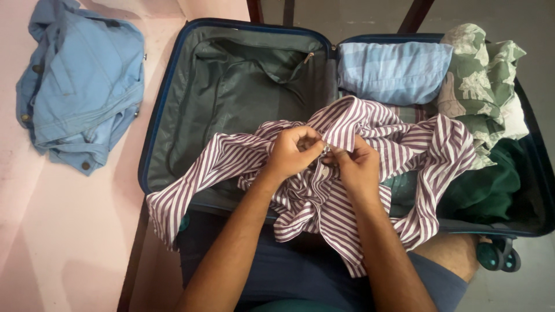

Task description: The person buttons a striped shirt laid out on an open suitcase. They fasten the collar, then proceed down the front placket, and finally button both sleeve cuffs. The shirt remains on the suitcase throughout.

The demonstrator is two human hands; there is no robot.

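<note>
A purple-and-white striped shirt lies crumpled across the front edge of an open dark-blue suitcase and over my lap. My left hand pinches the shirt's front edge near the middle. My right hand grips the same edge right beside it, the fingertips of both hands meeting at what looks like a small button. One sleeve hangs off the suitcase's front left corner.
In the suitcase's right half sit a folded light-blue garment, a green-and-white patterned cloth and a dark green garment. A blue denim jacket lies on the pink surface at left. Suitcase wheels show at lower right.
</note>
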